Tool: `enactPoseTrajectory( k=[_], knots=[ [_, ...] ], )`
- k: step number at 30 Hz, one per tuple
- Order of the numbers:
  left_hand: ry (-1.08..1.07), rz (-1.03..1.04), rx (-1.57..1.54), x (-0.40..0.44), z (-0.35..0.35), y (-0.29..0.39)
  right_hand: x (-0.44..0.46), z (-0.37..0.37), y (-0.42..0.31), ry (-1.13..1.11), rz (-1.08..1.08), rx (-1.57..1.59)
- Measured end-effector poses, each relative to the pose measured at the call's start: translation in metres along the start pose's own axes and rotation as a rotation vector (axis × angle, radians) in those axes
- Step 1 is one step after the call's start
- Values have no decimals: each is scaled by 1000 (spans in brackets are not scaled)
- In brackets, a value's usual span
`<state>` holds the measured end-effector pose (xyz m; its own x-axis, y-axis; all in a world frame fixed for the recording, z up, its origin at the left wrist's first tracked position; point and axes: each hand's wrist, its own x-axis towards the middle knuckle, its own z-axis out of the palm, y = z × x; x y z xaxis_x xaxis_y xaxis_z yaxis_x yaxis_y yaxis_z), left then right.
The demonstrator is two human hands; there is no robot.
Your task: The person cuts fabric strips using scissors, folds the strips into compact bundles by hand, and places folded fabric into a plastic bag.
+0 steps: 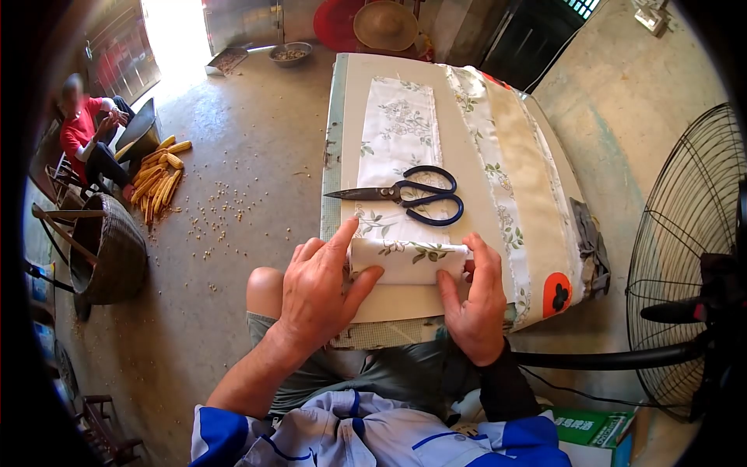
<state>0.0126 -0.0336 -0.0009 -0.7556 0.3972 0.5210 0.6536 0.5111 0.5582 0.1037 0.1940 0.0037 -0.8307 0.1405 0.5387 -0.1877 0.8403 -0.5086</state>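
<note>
A white floral cloth strip (pixel 398 117) lies lengthwise on the board, its near end turned over into a flat fold (pixel 408 265). My left hand (pixel 319 280) grips the left end of this fold, thumb on the near face and index finger stretched along the cloth's edge. At the right end, my right hand (pixel 476 300) pinches the fold between thumb and bent fingers. Scissors with dark blue handles (pixel 424 196) rest across the strip just beyond the fold, blades pointing left. A second floral cloth (pixel 510 187) with a cream band lies to the right.
The pale board (pixel 381 307) sits on a patterned cloth-covered support before my knees. A large fan (pixel 685 233) stands close on the right. Left are a woven basket (pixel 109 249), corn cobs (pixel 159 175), scattered kernels and a seated person (pixel 82 136). A metal bowl (pixel 290 54) sits farther back.
</note>
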Motion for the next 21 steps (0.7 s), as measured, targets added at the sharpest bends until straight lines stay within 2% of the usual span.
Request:
enactPoseTrajectory(
  k=[2, 4, 7, 8, 10, 13, 17, 20, 21],
  knots=[
    [-23, -26, 18, 1, 0, 0, 1, 2, -1, -2, 59, 29],
    [-45, -49, 42, 1, 1, -2, 6, 3, -1, -13, 15, 1],
    [33, -11, 162, 3, 1, 1, 8, 2, -3, -69, 42, -10],
    [48, 52, 187, 4, 1, 2, 7, 1, -3, -94, 66, -8],
    [79, 178, 238, 5, 2, 6, 10, 2, 2, -69, -31, -97],
    [-72, 281, 128, 8, 7, 17, 12, 1, 2, -78, -86, -156],
    [-305, 245, 94, 2, 28, 21, 15, 0, 0, -106, -97, -181],
    [-320, 244, 129, -1, 28, 24, 15, -1, -5, -148, -23, -223],
    [-325, 251, 126, -2, 27, 24, 14, -2, -5, -142, -72, -259]
  ],
)
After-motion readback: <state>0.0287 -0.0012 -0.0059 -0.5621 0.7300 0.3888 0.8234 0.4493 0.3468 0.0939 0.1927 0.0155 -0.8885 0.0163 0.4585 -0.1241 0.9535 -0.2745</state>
